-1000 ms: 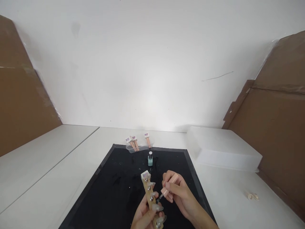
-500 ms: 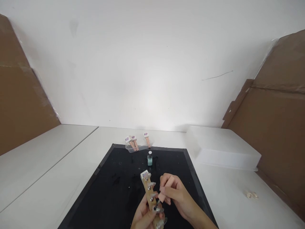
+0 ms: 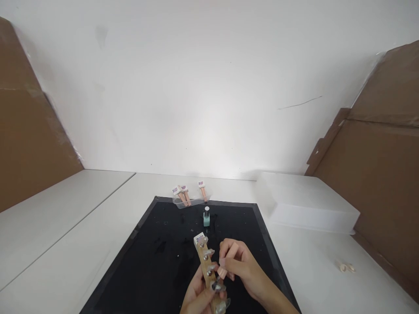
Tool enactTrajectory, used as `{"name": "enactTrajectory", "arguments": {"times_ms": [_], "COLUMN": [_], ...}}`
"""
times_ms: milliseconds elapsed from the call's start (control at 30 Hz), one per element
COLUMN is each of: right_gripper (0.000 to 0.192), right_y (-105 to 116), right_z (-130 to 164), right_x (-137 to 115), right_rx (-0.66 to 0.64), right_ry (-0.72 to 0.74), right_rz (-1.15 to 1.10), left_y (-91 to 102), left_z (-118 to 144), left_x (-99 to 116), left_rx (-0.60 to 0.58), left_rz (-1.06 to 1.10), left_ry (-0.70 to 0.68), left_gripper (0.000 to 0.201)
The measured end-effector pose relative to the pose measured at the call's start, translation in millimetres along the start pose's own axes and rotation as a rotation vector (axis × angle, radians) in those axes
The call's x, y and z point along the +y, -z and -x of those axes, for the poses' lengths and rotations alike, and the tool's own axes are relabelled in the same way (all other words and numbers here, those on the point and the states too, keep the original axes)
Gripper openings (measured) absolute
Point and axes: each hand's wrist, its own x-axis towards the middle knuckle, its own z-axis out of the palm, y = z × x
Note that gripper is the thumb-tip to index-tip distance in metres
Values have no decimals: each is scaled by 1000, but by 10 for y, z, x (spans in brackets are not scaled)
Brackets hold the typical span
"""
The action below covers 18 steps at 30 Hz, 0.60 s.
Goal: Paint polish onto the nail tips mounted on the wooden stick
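Nail-tip stick point(image 3: 203, 260) | L hand point(image 3: 197, 299) closed rnd it | R hand point(image 3: 241, 264) pinching pink-hdl brush point(image 3: 231, 251) | clr tray point(image 3: 197, 202): 3 pink pcs point(image 3: 182, 199)

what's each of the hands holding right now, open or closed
Left hand: closed, holding the wooden strip with clear nail tips.
Right hand: closed, holding the pink brush handle.

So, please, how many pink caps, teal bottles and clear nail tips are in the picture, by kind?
Pink caps: 4 (3 in the tray, 1 in the right hand)
Teal bottles: 1
Clear nail tips on the strip: 5
Total: 10
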Motion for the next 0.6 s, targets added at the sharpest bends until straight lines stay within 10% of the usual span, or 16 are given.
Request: {"name": "enactTrajectory", "arguments": {"times_ms": [600], "right_gripper": [9], "right_y": [-17], "right_z": [-2], "right_x": [-29], "right_rx": [18], "right_ry": [-17], "right_rz": [88], "left_y": [90], "left_z": [-37], "left_x": [-40], "left_rx": [24], "left_rz": [2], "left_ry": [-13], "left_gripper": [38]}}
